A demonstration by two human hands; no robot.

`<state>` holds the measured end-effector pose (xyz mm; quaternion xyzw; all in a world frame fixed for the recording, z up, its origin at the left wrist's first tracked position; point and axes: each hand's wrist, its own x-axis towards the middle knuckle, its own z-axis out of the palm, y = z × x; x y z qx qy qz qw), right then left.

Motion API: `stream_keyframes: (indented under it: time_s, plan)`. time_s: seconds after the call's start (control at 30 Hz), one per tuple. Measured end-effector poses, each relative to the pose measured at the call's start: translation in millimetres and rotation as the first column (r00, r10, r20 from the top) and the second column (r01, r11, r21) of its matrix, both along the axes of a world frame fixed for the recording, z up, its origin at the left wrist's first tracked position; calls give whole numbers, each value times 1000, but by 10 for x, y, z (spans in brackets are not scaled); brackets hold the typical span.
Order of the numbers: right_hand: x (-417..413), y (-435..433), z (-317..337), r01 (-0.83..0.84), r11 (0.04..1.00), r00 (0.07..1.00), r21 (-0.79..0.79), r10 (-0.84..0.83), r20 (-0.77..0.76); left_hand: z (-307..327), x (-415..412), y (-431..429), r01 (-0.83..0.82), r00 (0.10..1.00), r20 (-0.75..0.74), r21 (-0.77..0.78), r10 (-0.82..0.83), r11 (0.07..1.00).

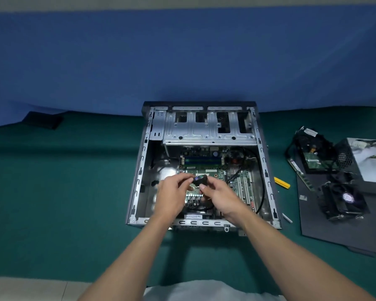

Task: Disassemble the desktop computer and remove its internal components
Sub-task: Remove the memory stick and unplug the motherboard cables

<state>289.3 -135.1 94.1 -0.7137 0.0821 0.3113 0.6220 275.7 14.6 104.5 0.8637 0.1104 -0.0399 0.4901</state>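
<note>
Fan (343,200), drive (313,157), power supply (369,161) already out, right. Motherboard (237,177) still in case (139,170). Left hand (172,192), right hand (219,196) pinch small black part (201,179) over it.

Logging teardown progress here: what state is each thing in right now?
Computer case: open, side panel off.
Motherboard: inside the case.
Memory sticks: seated in their slots.
Small dark part: held over the motherboard.
Left hand: pinches the small dark part.
Right hand: grips the small dark part.
Cooler fan: out, on the dark panel.
Hard drive: out, right of the case.
Power supply: out, right of the case.
</note>
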Motion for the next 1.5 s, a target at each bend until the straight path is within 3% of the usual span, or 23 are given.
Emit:
stream_keyframes:
  time_s: [0.13, 0.33, 0.47, 0.8, 1.3, 1.4, 1.5]
  plan:
    - [0, -9, -3, 0, 999, 1000, 40, 1, -1, 64, 48, 80, 219, 952, 134, 334, -276, 917]
    - [-25, 2, 15, -53, 998, 997, -23, 54, 49, 87, 72, 183, 341, 825, 47, 754, -564, 562]
    - [-33, -28, 42, -76, 996, 996, -40, 77, 45, 136, 82, 214, 401, 795, -37, 782, -606, 478]
    - [-14, -131, 106, -45, 986, 994, 158, 60, -87, 303, 113, 239, 535, 640, -134, 784, -757, 314]
    - [8, -210, 112, -47, 947, 974, 319, 114, -197, 290, 116, 197, 528, 705, -98, 733, -702, 429]
    - [4, -195, 115, -85, 964, 982, 251, 124, -143, 287, 116, 156, 487, 768, -107, 738, -632, 467]
    - [-1, -177, 112, -63, 969, 990, 241, 91, -108, 252, 120, 31, 395, 879, -111, 716, -464, 576]
